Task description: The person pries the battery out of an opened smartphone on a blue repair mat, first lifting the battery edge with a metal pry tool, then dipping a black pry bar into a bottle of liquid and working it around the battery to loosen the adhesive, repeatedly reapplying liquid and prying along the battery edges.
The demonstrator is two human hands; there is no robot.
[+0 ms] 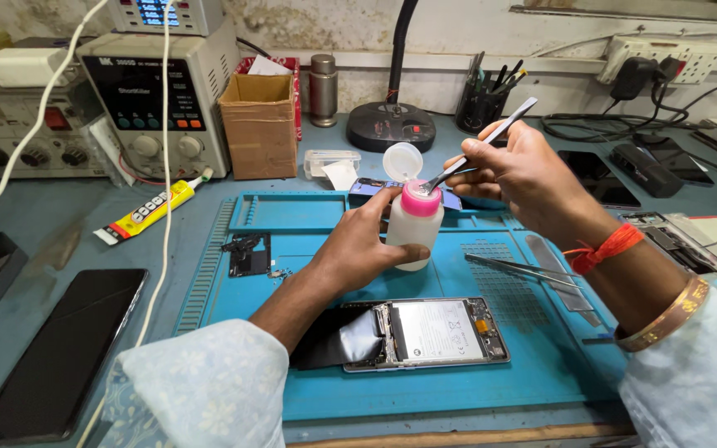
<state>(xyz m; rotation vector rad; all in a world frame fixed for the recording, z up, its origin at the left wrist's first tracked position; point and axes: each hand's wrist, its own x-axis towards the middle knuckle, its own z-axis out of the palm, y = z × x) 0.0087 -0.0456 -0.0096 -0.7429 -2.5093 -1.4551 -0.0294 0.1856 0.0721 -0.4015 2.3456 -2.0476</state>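
My left hand (358, 241) grips a white plastic bottle (412, 228) with a pink top and an open flip lid, held upright over the blue work mat (317, 390). My right hand (524, 178) holds a thin metal tool (483, 143) whose tip touches the pink top of the bottle. Below the hands an opened phone (425, 332) lies on the mat with its back off and its battery showing.
Metal tweezers (524, 270) and a flat blade lie on the mat at the right. A yellow glue tube (147, 211), a cardboard box (259, 124), power supplies (147, 91) and a lamp base (390, 126) stand behind. Dark phones lie left (60, 353) and right.
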